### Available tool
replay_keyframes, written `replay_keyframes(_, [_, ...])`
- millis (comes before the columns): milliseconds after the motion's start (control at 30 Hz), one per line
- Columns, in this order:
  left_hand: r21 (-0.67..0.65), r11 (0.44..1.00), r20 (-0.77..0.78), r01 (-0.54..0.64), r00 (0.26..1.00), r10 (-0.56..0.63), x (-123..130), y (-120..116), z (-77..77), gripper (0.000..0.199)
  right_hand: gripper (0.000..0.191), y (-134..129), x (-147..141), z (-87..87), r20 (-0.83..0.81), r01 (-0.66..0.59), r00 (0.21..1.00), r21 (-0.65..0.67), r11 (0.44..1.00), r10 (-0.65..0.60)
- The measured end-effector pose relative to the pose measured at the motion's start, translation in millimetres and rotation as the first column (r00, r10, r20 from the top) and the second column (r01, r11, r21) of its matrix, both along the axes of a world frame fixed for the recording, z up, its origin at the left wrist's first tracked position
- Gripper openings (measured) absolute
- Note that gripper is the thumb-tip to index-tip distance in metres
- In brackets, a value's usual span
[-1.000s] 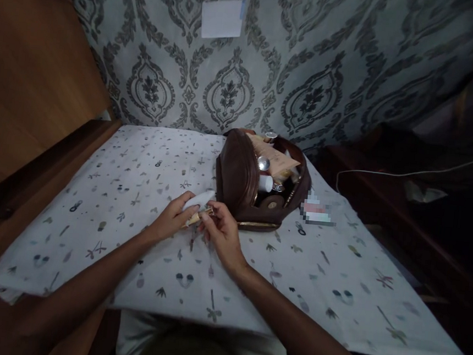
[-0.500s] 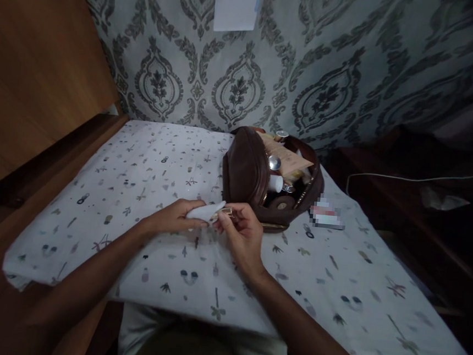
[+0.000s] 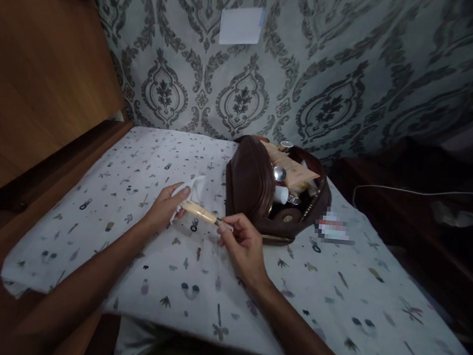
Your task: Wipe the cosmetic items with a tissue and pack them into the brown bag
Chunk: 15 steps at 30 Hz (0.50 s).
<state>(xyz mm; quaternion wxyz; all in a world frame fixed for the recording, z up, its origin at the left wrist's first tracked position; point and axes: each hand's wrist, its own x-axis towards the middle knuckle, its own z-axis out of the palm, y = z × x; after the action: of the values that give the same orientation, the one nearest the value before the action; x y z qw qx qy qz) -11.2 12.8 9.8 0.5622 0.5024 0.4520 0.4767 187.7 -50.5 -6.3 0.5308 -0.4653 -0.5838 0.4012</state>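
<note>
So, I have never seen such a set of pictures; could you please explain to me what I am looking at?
There is no machine here: these are a person's two bare hands, seen from one camera worn on the head, looking forward and down. The left hand holds a crumpled white cloth or tissue. The right hand pinches one end of a slim, pale-yellow, tube-shaped object; its other end is at the cloth. The table has a white patterned cover. On it stands an open, dark-brown, leather-like bag, filled with small items, among them a peach-coloured paper sheet. A pixelated item beside the bag cannot be identified.
</note>
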Motion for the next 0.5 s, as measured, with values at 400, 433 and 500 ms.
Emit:
replay_keyframes(400, [-0.073,0.987,0.226,-0.143,0.962,0.156,29,-11,-9.2,0.052,0.013,-7,-14,-11.4,0.232,-0.139,0.962,-0.036,0.99,0.143])
replay_keyframes(433, [-0.07,0.988,0.233,-0.136,0.961,0.149,31,-12,-12.1,0.052,0.014,-7,-13,-12.1,0.227,-0.13,0.965,-0.033,0.991,0.134])
replay_keyframes(500, [-0.054,0.992,0.23,-0.115,0.965,0.125,33,-14,-17.2,0.053,0.015,-6,-13,-12.7,0.216,-0.126,0.968,-0.029,0.992,0.129])
